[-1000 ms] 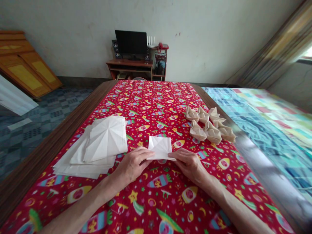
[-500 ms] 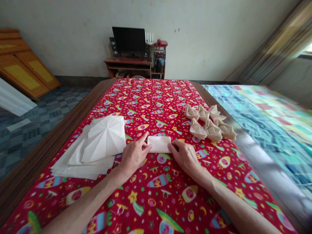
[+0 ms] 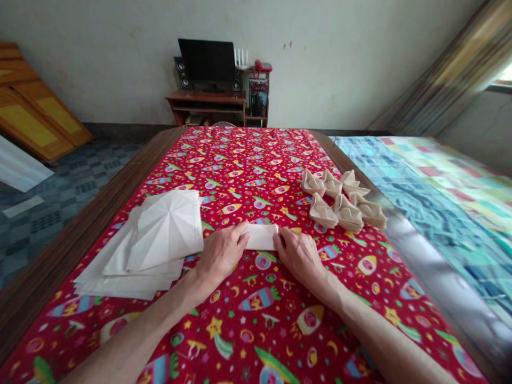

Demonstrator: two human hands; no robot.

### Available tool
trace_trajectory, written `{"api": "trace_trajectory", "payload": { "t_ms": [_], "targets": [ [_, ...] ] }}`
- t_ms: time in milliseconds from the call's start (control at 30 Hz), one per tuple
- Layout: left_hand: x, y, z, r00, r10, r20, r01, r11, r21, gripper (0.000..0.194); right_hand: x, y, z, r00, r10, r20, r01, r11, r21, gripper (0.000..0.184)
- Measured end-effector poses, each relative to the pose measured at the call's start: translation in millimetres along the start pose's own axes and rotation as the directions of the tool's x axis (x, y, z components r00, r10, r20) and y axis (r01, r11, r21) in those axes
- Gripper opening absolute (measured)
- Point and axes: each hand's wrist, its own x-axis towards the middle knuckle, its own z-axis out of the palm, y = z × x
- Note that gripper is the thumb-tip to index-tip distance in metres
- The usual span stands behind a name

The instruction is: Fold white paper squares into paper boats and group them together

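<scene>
A small folded sheet of white paper (image 3: pixel 261 237) lies flat on the red patterned cloth (image 3: pixel 260 325), its long side running left to right. My left hand (image 3: pixel 226 246) pinches its left end between thumb and fingers, covering that edge. At the opposite end, my right hand (image 3: pixel 298 248) is closed on the paper's right edge, the thumb below and the fingers curled. Left of my left hand rests a stack of creased white paper sheets (image 3: pixel 168 229), the top one marked with fold lines spreading from one point.
Several folded paper pieces (image 3: pixel 348 213) stand in two rows at the right. A mattress with a checked sheet (image 3: pixel 400 192) adjoins the table's right side. Beyond the table, a desk (image 3: pixel 208 97) holds a monitor (image 3: pixel 207 63). A wooden cabinet (image 3: pixel 44 109) is at far left.
My left hand's raised index finger has come down onto the folded paper, and the hand now covers more of its left end. My right hand stays at the right edge. The view has shifted slightly.
</scene>
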Motion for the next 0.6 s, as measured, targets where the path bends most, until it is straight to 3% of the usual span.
{"api": "trace_trajectory", "payload": {
  "t_ms": [133, 300, 600],
  "targets": [
    [-5.1, 6.4, 1.2, 0.985, 0.155, -0.078, -0.151, 0.987, 0.05, 0.025, 0.1, 0.1, 0.2, 1.0, -0.013, -0.004, 0.013, 1.0, 0.0, 0.026],
    [-15.1, 16.0, 6.9, 0.906, 0.416, -0.074, -0.42, 0.907, -0.035, 0.03, -0.7, 1.0, 1.0, 0.999, -0.031, -0.02, 0.031, 0.999, 0.006, 0.027],
    [-28.0, 17.9, 8.9, 0.895, 0.44, 0.066, -0.433, 0.896, -0.099, 0.043, -0.8, 1.8, 1.7, 0.999, -0.027, -0.018, 0.027, 1.0, 0.002, 0.026]
  ]
}}
